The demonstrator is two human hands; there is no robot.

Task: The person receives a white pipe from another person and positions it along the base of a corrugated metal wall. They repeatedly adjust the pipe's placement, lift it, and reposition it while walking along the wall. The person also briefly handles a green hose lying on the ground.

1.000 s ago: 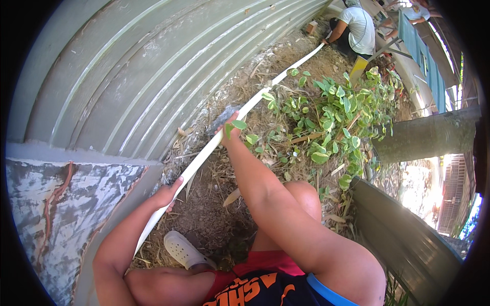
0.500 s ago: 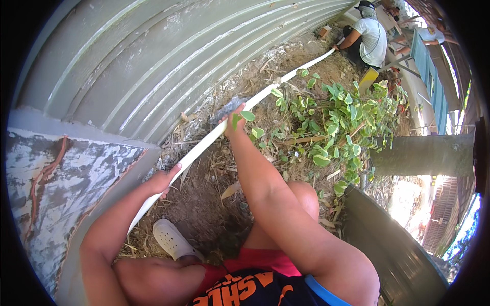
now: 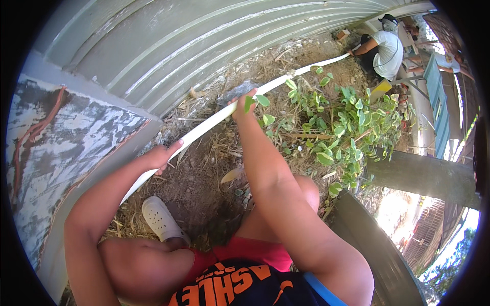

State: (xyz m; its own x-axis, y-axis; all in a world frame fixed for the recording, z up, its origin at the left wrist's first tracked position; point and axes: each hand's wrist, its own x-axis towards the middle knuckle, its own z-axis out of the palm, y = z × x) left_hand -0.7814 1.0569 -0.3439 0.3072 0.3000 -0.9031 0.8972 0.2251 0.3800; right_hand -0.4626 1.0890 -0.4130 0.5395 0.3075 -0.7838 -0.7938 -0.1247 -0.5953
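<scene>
A long white pipe [image 3: 206, 124] runs from the lower left up toward the far right, just above the soil and along the corrugated wall. My left hand [image 3: 161, 155] is wrapped round its nearer part, thumb on top. Farther along, my right hand [image 3: 245, 105] also grips the pipe, partly behind a green leaf [image 3: 262, 100]. At the far end a co-worker in a white shirt [image 3: 387, 51] crouches with a hand [image 3: 352, 52] at the pipe. Below the pipe, my foot in a pale clog [image 3: 161, 218] rests on the ground.
A grey corrugated metal wall [image 3: 204, 46] rises on the left, joining a paint-smeared panel [image 3: 71, 148]. Leafy plants [image 3: 342, 132] grow right of the pipe. A post [image 3: 423, 176] and a metal sheet [image 3: 375, 245] stand at the right. A yellow object [image 3: 380, 91] is beside the co-worker.
The view has turned slightly, so the scene sits tilted and the co-worker appears farther right. Both my hands keep their hold on the pipe.
</scene>
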